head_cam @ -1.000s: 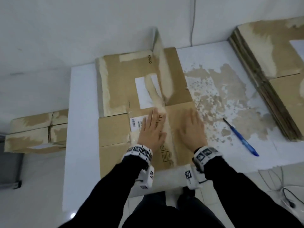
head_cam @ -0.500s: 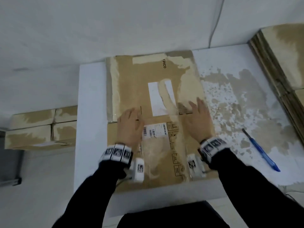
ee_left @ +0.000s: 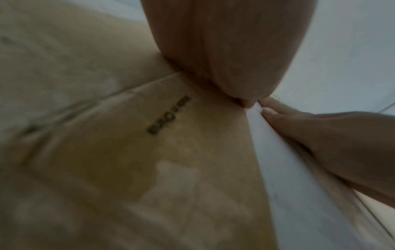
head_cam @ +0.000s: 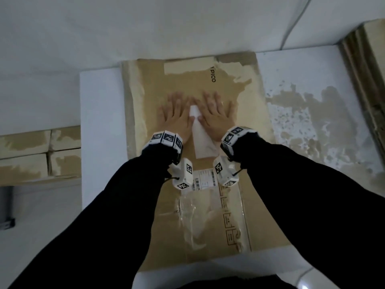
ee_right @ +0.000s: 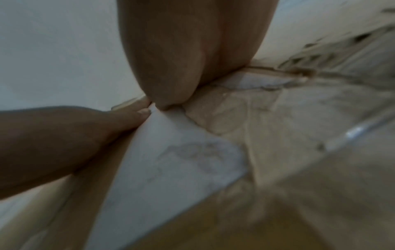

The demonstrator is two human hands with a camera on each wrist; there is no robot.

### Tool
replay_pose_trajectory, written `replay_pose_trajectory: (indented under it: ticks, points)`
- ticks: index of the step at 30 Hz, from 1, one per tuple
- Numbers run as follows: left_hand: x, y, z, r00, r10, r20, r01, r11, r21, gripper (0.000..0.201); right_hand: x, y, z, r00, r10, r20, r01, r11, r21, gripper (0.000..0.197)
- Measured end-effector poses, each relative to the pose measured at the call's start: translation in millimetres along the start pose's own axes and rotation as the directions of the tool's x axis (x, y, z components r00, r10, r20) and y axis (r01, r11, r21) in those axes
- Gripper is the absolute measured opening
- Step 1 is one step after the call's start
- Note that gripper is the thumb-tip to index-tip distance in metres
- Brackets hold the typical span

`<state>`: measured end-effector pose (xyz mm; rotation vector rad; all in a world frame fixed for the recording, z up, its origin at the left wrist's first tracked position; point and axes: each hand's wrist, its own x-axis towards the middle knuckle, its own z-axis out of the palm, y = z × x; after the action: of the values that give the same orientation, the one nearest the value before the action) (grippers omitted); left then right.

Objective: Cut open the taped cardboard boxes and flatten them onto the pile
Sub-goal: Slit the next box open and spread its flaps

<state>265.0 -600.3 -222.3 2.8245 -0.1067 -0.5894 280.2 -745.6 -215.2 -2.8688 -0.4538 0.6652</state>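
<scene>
A flattened brown cardboard box (head_cam: 187,80) with torn tape strips and a "PICO" print lies flat on the white table (head_cam: 100,132). Both hands press on its far half, side by side, fingers straight and spread. My left hand (head_cam: 176,113) lies left of a white label (head_cam: 201,140); my right hand (head_cam: 215,112) lies right of it. In the left wrist view my left palm (ee_left: 224,50) rests on the cardboard (ee_left: 107,152), with the other hand's fingers (ee_left: 299,126) beside it. The right wrist view shows my right palm (ee_right: 181,50) on the label (ee_right: 171,160).
A pile of flattened boxes (head_cam: 366,76) sits at the table's right edge. Taped closed boxes (head_cam: 37,155) are stacked on the floor to the left. The tabletop to the right (head_cam: 312,122) is covered with brown paper residue. A cable (head_cam: 291,24) runs down the wall.
Both hands have slid forward from the box's near half to its far half and come closer together. The upright flap has been pushed flat. The blue pen has left the view.
</scene>
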Motion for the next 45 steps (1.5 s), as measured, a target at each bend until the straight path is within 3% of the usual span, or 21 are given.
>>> replay_pose_trajectory:
  ticks: [3, 5, 7, 10, 13, 15, 16, 19, 23, 25, 28, 30, 33, 38, 41, 45]
  points:
    - [-10, -5, -2, 0.999, -0.025, -0.023, 0.023, 0.996, -0.087, 0.062, -3, 7, -2, 0.996, 0.085, 0.016, -0.086, 0.993, 0.080, 0.058]
    - [-29, -21, -2, 0.989, -0.146, -0.039, 0.139, 0.980, -0.140, 0.071, -19, 22, -1, 0.970, 0.245, -0.014, -0.239, 0.957, 0.161, 0.062]
    - [-64, -41, 3, 0.949, -0.314, -0.039, 0.302, 0.935, -0.185, 0.076, -52, 48, 2, 0.924, 0.382, -0.033, -0.366, 0.904, 0.218, 0.063]
    - [-119, -50, 16, 0.831, -0.545, -0.110, 0.482, 0.804, -0.348, 0.075, -108, 77, 9, 0.832, 0.544, -0.108, -0.486, 0.809, 0.330, 0.063]
    - [-146, -30, 29, 0.668, -0.719, -0.191, 0.569, 0.659, -0.493, 0.066, -142, 74, 23, 0.710, 0.682, -0.174, -0.571, 0.703, 0.424, 0.060]
    - [-153, -29, 30, 0.565, -0.819, -0.101, 0.618, 0.501, -0.606, 0.068, -154, 76, 28, 0.698, 0.709, -0.102, -0.597, 0.654, 0.465, 0.065]
    - [-154, -35, 29, 0.547, -0.835, -0.059, 0.611, 0.447, -0.654, 0.068, -158, 80, 27, 0.726, 0.682, -0.089, -0.552, 0.656, 0.514, 0.062]
    - [-164, -48, 25, 0.643, -0.763, -0.064, 0.512, 0.491, -0.705, 0.059, -170, 84, 24, 0.790, 0.590, -0.165, -0.383, 0.686, 0.619, 0.040]
    - [-181, -18, 7, 0.654, -0.725, -0.213, 0.422, 0.584, -0.693, 0.043, -191, 83, 9, 0.826, 0.488, -0.284, -0.227, 0.748, 0.623, 0.036]
    - [-185, 6, -7, 0.657, -0.700, -0.280, 0.359, 0.617, -0.701, 0.041, -208, 101, -14, 0.813, 0.472, -0.340, -0.166, 0.748, 0.642, 0.040]
    - [-177, 59, -31, 0.697, -0.617, -0.365, 0.220, 0.668, -0.711, 0.037, -242, 152, -61, 0.774, 0.466, -0.428, -0.108, 0.764, 0.636, 0.042]
    - [-160, 111, -43, 0.737, -0.547, -0.397, 0.111, 0.677, -0.727, 0.034, -266, 199, -95, 0.736, 0.496, -0.461, -0.105, 0.756, 0.646, 0.044]
    - [-127, 200, -47, 0.791, -0.474, -0.385, -0.027, 0.603, -0.797, 0.027, -299, 279, -134, 0.658, 0.554, -0.510, -0.093, 0.732, 0.675, 0.044]
    - [-69, 358, -32, 0.844, -0.393, -0.366, -0.135, 0.505, -0.853, 0.025, -337, 424, -182, 0.534, 0.616, -0.579, -0.151, 0.743, 0.652, 0.042]
    - [-39, 439, -20, 0.883, -0.368, -0.290, -0.081, 0.490, -0.868, 0.023, -344, 513, -199, 0.523, 0.630, -0.574, -0.250, 0.757, 0.603, 0.043]
    - [-1, 523, 2, 0.918, -0.346, -0.194, 0.019, 0.527, -0.849, 0.026, -336, 603, -204, 0.594, 0.641, -0.486, -0.400, 0.759, 0.513, 0.049]
